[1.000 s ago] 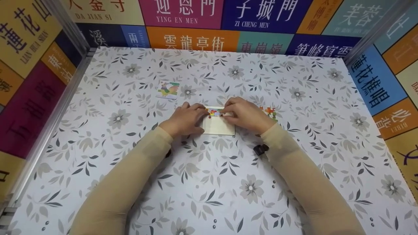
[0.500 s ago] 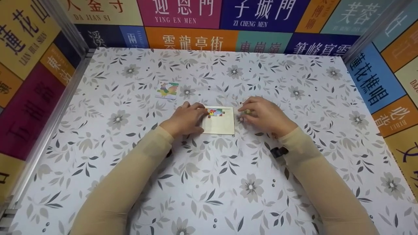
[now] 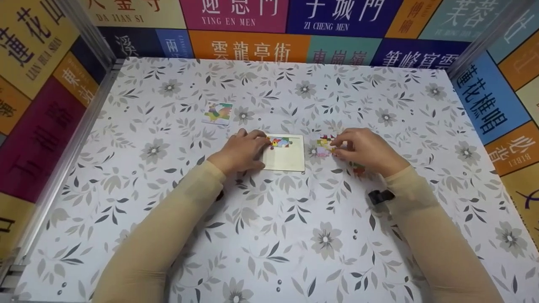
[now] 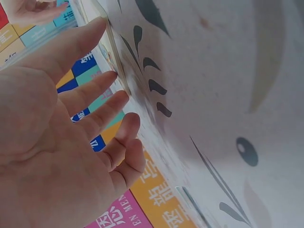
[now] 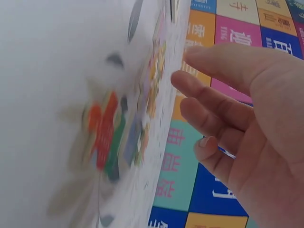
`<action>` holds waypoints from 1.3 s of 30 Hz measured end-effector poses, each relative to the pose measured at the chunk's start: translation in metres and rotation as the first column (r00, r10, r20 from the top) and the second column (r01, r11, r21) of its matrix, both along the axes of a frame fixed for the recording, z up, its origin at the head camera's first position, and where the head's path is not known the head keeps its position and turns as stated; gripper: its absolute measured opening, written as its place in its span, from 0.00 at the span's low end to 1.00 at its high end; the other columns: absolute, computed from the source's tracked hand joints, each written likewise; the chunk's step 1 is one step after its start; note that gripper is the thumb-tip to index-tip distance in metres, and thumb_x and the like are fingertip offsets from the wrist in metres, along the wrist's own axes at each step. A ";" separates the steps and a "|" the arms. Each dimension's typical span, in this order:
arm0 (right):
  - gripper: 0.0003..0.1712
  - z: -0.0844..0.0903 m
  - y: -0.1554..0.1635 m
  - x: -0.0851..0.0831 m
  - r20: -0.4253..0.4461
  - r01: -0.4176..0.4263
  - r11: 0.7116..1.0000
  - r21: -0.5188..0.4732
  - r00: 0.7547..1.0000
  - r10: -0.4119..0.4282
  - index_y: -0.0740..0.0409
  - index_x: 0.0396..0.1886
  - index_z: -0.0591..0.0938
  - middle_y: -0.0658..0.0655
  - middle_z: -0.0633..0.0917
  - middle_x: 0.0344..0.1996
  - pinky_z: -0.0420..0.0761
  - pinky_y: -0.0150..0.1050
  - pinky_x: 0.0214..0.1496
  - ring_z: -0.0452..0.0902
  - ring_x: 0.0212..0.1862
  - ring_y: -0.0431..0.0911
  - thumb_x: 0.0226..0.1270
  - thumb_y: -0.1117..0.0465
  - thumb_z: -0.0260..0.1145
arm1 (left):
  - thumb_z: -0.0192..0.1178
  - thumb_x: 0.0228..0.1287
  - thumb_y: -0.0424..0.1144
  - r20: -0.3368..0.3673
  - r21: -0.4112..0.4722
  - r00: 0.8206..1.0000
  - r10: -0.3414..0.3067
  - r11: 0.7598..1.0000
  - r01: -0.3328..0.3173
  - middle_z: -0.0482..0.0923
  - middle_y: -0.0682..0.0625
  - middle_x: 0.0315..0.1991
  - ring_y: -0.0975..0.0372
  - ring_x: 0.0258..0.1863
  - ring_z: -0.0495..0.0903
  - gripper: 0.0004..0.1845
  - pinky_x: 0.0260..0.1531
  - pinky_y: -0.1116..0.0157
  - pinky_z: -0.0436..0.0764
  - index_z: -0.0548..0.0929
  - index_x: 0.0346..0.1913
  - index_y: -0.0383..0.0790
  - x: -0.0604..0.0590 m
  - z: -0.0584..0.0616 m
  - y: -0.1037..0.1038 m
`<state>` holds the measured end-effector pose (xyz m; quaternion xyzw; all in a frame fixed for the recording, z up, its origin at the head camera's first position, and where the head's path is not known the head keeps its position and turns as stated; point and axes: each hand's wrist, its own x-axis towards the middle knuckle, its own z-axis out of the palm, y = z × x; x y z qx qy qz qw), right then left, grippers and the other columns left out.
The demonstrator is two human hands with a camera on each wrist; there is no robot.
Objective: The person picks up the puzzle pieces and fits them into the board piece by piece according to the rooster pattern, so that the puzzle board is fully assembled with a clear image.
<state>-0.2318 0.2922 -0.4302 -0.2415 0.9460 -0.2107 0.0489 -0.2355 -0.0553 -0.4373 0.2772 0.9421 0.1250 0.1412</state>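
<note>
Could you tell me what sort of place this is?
Probably a small staged recording booth: a floral-covered table, walls of colourful Chinese sign panels on three sides, and metal frame posts at the corners.

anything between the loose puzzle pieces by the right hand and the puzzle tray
Nothing visible. The loose puzzle pieces lie just right of the puzzle tray, with only bare tablecloth between. The right hand touches the pieces; the left hand rests on the tray's left edge.

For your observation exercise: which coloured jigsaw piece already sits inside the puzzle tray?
The piece in the tray's top-left corner, by the left hand; the loose pieces lie outside, at the right hand.
</note>
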 end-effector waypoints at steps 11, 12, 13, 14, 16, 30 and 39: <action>0.09 0.010 0.034 0.013 0.032 -0.004 0.997 0.077 0.999 0.001 0.49 0.38 0.88 0.49 0.86 0.35 0.73 0.38 0.35 0.76 0.31 0.43 0.55 0.60 0.73 | 0.67 0.55 0.51 0.023 -0.009 1.000 0.012 1.000 -0.012 0.61 0.51 0.70 0.49 0.61 0.63 0.35 0.60 0.48 0.65 0.70 0.67 0.51 0.000 0.001 0.002; 0.09 0.011 0.037 0.015 0.041 -0.001 0.996 0.086 0.999 -0.003 0.49 0.37 0.88 0.48 0.86 0.35 0.74 0.37 0.34 0.76 0.31 0.43 0.54 0.60 0.73 | 0.67 0.55 0.51 0.024 -0.013 1.000 0.012 1.000 -0.012 0.61 0.51 0.70 0.49 0.61 0.63 0.35 0.60 0.48 0.65 0.69 0.67 0.51 0.000 0.001 0.002; 0.09 0.011 0.039 0.016 0.051 0.000 0.996 0.093 0.999 -0.005 0.48 0.36 0.88 0.48 0.86 0.34 0.74 0.36 0.33 0.76 0.30 0.42 0.53 0.60 0.73 | 0.67 0.55 0.51 0.025 -0.017 1.000 0.014 1.000 -0.013 0.61 0.51 0.70 0.49 0.61 0.63 0.35 0.60 0.49 0.65 0.69 0.67 0.52 -0.001 0.001 0.002; 0.09 0.011 0.041 0.018 0.062 0.000 0.995 0.099 0.998 -0.006 0.48 0.36 0.88 0.49 0.86 0.33 0.74 0.35 0.31 0.75 0.29 0.42 0.53 0.60 0.74 | 0.67 0.55 0.51 0.024 -0.020 1.000 0.015 1.000 -0.015 0.61 0.52 0.70 0.49 0.61 0.63 0.35 0.60 0.49 0.65 0.69 0.67 0.52 -0.001 0.001 0.003; 0.09 0.012 0.045 0.020 0.084 -0.004 0.994 0.107 0.996 -0.005 0.47 0.35 0.88 0.49 0.86 0.32 0.74 0.34 0.29 0.75 0.27 0.42 0.52 0.58 0.74 | 0.67 0.55 0.50 0.022 -0.024 1.000 0.017 1.000 -0.017 0.61 0.52 0.70 0.49 0.60 0.63 0.35 0.60 0.48 0.65 0.70 0.66 0.52 -0.001 0.001 0.003; 0.11 0.004 0.055 0.023 0.140 -0.037 0.994 0.101 0.990 0.022 0.46 0.34 0.88 0.48 0.85 0.32 0.73 0.33 0.33 0.75 0.31 0.42 0.49 0.61 0.76 | 0.67 0.55 0.50 0.040 -0.031 0.999 0.025 0.999 -0.023 0.61 0.53 0.70 0.50 0.61 0.62 0.34 0.60 0.49 0.65 0.70 0.66 0.52 -0.002 -0.001 0.004; 0.12 0.002 0.056 0.026 0.119 -0.057 0.995 0.081 0.992 0.047 0.47 0.35 0.88 0.49 0.86 0.32 0.74 0.33 0.33 0.75 0.30 0.42 0.48 0.63 0.75 | 0.67 0.55 0.49 0.052 -0.034 0.998 0.028 0.999 -0.027 0.61 0.53 0.69 0.50 0.61 0.62 0.33 0.61 0.49 0.64 0.70 0.65 0.52 -0.002 0.001 0.004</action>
